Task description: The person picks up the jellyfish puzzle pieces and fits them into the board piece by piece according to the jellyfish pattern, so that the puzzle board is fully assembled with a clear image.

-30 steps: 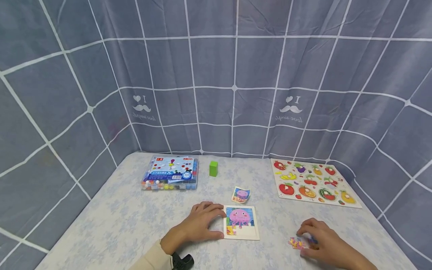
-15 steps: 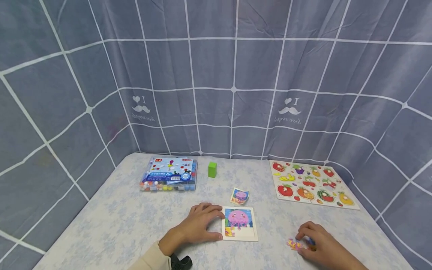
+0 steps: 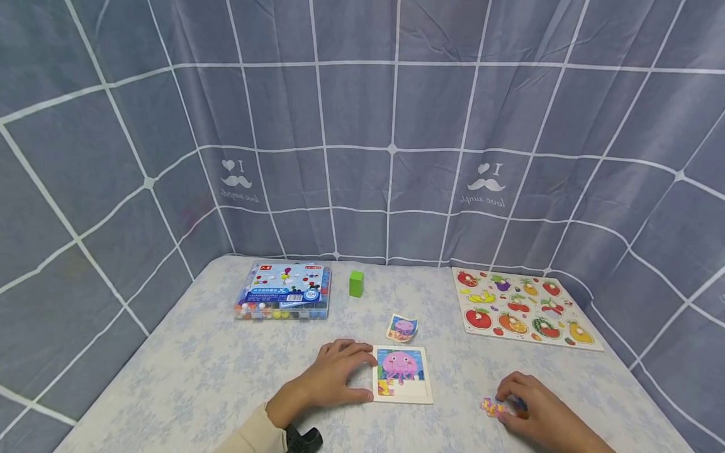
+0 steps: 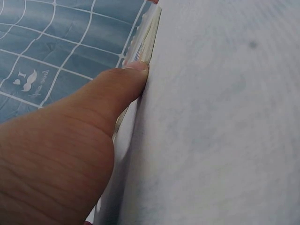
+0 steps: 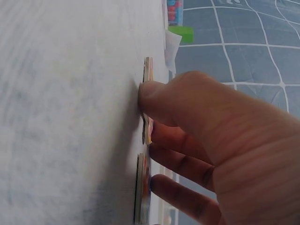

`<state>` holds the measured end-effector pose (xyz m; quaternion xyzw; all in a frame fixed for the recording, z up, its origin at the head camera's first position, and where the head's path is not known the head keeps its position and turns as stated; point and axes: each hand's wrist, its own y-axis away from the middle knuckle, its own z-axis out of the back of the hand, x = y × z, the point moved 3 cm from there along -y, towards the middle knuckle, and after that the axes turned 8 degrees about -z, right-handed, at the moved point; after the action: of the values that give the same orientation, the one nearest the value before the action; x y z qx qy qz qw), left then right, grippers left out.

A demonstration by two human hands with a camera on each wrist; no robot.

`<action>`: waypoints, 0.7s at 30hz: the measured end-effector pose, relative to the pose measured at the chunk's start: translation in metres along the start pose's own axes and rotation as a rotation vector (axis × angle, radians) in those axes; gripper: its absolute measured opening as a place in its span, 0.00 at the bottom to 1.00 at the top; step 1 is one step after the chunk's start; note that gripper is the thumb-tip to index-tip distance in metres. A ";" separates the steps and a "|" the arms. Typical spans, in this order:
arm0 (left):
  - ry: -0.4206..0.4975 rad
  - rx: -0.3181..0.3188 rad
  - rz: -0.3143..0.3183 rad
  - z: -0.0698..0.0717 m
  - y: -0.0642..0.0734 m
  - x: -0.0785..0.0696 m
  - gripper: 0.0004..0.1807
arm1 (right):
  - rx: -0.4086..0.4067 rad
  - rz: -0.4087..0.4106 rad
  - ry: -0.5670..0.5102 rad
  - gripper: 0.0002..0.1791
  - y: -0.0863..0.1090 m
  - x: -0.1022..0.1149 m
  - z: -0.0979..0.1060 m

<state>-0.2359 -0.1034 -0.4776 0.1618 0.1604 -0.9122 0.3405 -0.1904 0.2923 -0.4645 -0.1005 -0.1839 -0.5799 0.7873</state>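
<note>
My left hand (image 3: 334, 375) rests at the left side of a white-framed jigsaw puzzle board (image 3: 412, 394), thumb and index fingertip against its edge. A pink jellyfish fills the board's upper part, a yellow-and-pink piece lies at lower left, and bare white shows at lower right. In the left wrist view the thumb (image 4: 133, 70) presses the board's side. Farther right, my right hand (image 3: 535, 406) pinches a yellow-and-pink puzzle piece (image 3: 490, 407) between thumb and fingers, close to the tabletop. A second puzzle piece (image 5: 141, 187) lies beneath the other fingers, mostly hidden in the head view.
A small jellyfish picture card (image 3: 403, 328) with a curled edge lies just beyond the board. Farther back stand a green block (image 3: 356, 284) and a clear box of colourful balls (image 3: 283, 292). A fruit puzzle board (image 3: 527, 308) lies at back right, before a grey-blue grid curtain (image 3: 362, 176).
The head view has shifted slightly. My right hand has drawn a little to the left with the puzzle piece; my left hand stays at the board's edge.
</note>
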 end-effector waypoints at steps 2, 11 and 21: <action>-0.002 0.000 -0.003 0.000 0.000 0.000 0.27 | 0.002 0.003 -0.011 0.14 0.000 0.000 -0.001; 0.014 0.019 -0.001 0.000 0.000 -0.002 0.28 | -0.045 0.066 -0.018 0.13 0.001 0.005 -0.002; -0.004 0.011 -0.002 0.001 0.000 0.000 0.28 | -0.172 0.262 -0.012 0.09 -0.017 0.032 0.003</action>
<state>-0.2358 -0.1036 -0.4769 0.1616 0.1550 -0.9136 0.3393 -0.1985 0.2601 -0.4492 -0.1942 -0.1237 -0.4853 0.8435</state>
